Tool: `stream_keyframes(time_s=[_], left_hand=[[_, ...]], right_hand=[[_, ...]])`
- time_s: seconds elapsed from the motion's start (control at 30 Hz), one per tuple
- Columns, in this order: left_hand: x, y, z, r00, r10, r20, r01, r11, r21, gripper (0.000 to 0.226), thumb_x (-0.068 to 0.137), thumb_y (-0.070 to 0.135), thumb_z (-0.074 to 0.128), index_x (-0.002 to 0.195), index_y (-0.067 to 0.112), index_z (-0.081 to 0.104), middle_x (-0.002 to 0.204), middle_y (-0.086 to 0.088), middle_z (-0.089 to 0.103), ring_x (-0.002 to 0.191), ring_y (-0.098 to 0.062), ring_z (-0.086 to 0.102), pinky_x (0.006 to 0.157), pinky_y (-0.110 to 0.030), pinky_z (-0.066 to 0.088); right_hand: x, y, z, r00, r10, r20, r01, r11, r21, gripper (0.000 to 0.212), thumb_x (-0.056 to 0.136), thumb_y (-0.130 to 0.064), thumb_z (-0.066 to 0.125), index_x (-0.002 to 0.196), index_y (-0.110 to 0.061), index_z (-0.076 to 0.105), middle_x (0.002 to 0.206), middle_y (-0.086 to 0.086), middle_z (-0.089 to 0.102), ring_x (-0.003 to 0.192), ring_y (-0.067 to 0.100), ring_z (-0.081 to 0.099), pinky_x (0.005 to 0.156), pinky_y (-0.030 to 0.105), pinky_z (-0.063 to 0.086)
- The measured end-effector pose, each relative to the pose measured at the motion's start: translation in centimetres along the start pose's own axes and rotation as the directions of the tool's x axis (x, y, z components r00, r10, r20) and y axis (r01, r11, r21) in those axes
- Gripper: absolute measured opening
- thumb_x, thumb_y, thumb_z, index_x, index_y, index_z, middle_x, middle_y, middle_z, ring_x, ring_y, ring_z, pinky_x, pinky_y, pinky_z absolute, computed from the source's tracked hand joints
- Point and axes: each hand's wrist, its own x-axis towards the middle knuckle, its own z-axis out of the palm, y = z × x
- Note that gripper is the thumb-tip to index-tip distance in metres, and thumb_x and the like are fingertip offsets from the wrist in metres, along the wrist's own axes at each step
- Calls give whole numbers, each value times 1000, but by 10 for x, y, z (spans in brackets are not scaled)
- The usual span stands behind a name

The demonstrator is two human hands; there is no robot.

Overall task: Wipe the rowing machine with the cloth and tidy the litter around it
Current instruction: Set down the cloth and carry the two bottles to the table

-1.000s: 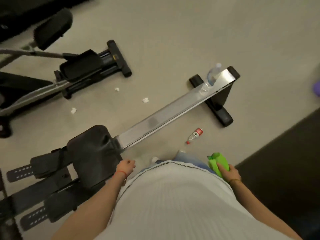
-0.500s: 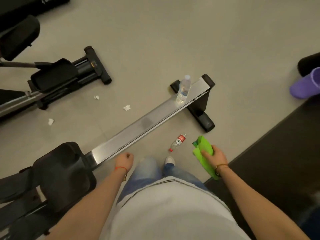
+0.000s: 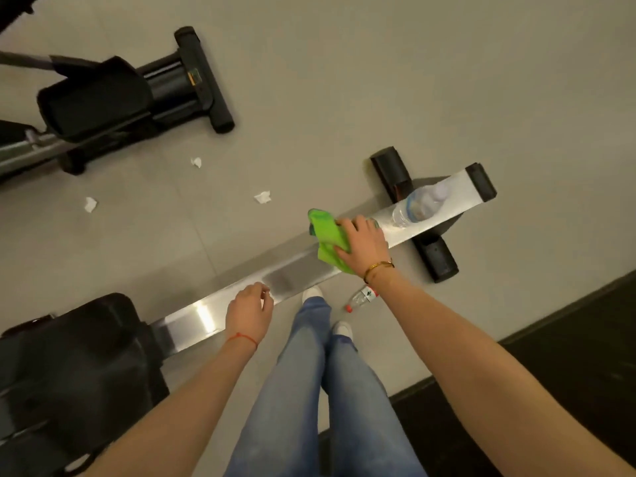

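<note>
The rowing machine's silver rail runs diagonally from its black seat at lower left to the black rear foot at right. My right hand presses a bright green cloth flat onto the rail. My left hand rests over the rail's near edge, fingers loosely curled and holding nothing. A clear water bottle stands on the rail's far end. A small red-capped bottle lies on the floor by my feet. Three crumpled paper scraps lie beyond the rail.
A second black exercise machine stands at upper left. A dark floor mat covers the lower right. My legs in jeans and white shoes stand right beside the rail, on pale grey floor.
My right hand has swung the green cloth up from beside my hip onto the rail. I have leaned in over the rail; my left hand now sits at its near edge.
</note>
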Motion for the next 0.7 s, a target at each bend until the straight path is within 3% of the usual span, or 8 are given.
stream_keyframes(time_s=[0.2, 0.3, 0.4, 0.53, 0.63, 0.7], left_hand=[[41, 3, 29, 1000, -20, -20, 20, 999, 45, 22, 92, 20, 48, 105, 13, 64, 104, -8, 68, 97, -31, 62, 81, -39, 50], [35, 8, 30, 998, -66, -21, 66, 997, 32, 21, 92, 19, 47, 102, 12, 64, 101, -9, 68, 94, -32, 63, 79, -39, 50], [18, 15, 24, 993, -110, -30, 111, 994, 4, 21, 91, 19, 47, 100, 10, 64, 99, -10, 68, 92, -32, 63, 78, -40, 51], [-15, 23, 20, 985, -173, 6, 172, 979, -108, 19, 91, 19, 49, 100, 11, 63, 100, -10, 68, 92, -31, 63, 80, -39, 52], [-45, 40, 27, 964, -262, 39, 264, 937, -228, 20, 92, 18, 49, 104, 10, 64, 101, -12, 69, 90, -29, 63, 79, -33, 52], [-63, 59, 37, 946, -324, 21, 313, 893, -324, 20, 92, 15, 50, 104, 8, 65, 101, -14, 68, 88, -29, 63, 78, -31, 50]], right_hand=[[31, 22, 57, 988, -72, 140, 85, 992, -90, 57, 83, -46, 59, 128, -12, 48, 115, 16, 53, 106, 37, 50, 89, 44, 39], [20, 30, 58, 989, -65, 131, 75, 995, -71, 63, 79, -40, 65, 133, -15, 45, 122, 12, 52, 112, 35, 49, 94, 43, 40], [-4, 36, 41, 999, 9, -40, -5, 994, 111, 52, 78, -43, 66, 121, -17, 55, 119, 9, 54, 110, 28, 49, 93, 39, 43], [-59, 66, 12, 950, 256, -182, -144, 869, 473, 22, 78, -23, 72, 94, -9, 65, 97, 12, 61, 93, 28, 56, 84, 25, 39], [-74, 108, -11, 844, 532, -69, -351, 645, 679, 38, 74, -31, 72, 101, -5, 62, 100, 15, 64, 94, 33, 60, 88, 40, 48], [-69, 137, -32, 831, 552, -62, -365, 627, 688, 49, 72, -32, 73, 110, -6, 57, 106, 15, 62, 98, 32, 59, 91, 44, 49]])
